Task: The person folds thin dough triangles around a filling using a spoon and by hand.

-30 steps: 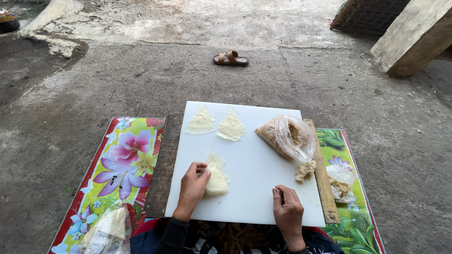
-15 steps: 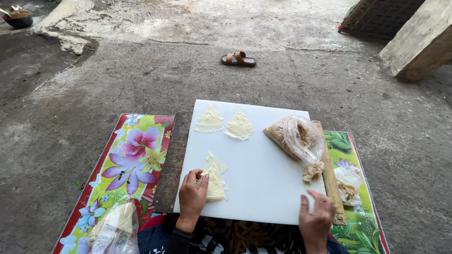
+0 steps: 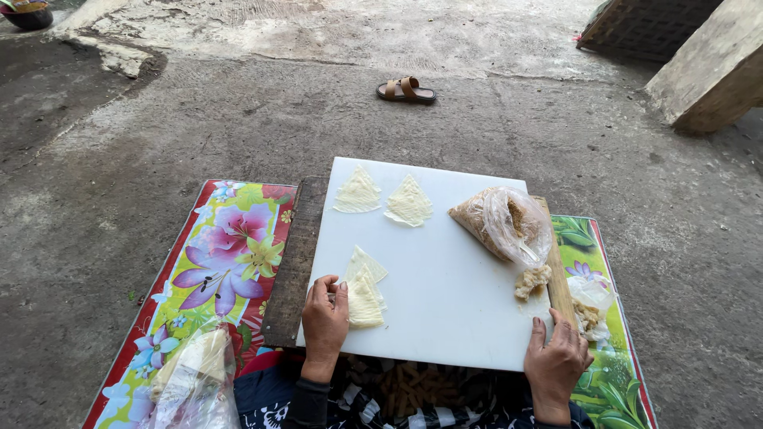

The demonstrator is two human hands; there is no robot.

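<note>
A white cutting board (image 3: 445, 302) lies in front of me on a flowered mat (image 3: 226, 262). My left hand (image 3: 324, 322) rests on the board's near left part, fingers on a small stack of pale triangular wrappers (image 3: 366, 290). My right hand (image 3: 555, 361) grips the board's near right corner. Two more triangular wrappers (image 3: 359, 192) (image 3: 409, 202) lie at the far edge. A clear plastic bag of brownish filling (image 3: 505, 222) lies at the right, with a lump of filling (image 3: 531, 280) spilled beside it.
A wooden plank (image 3: 296, 258) sits under the board's left edge. A plastic bag of wrappers (image 3: 195, 369) lies at the near left, another small bag (image 3: 588, 298) at the right. A brown sandal (image 3: 406, 90) is on the concrete ahead, a concrete beam (image 3: 711, 71) far right.
My right hand slid off the board's surface to its near right corner. My left hand stayed on the wrapper stack. The view shifted slightly to the left.
</note>
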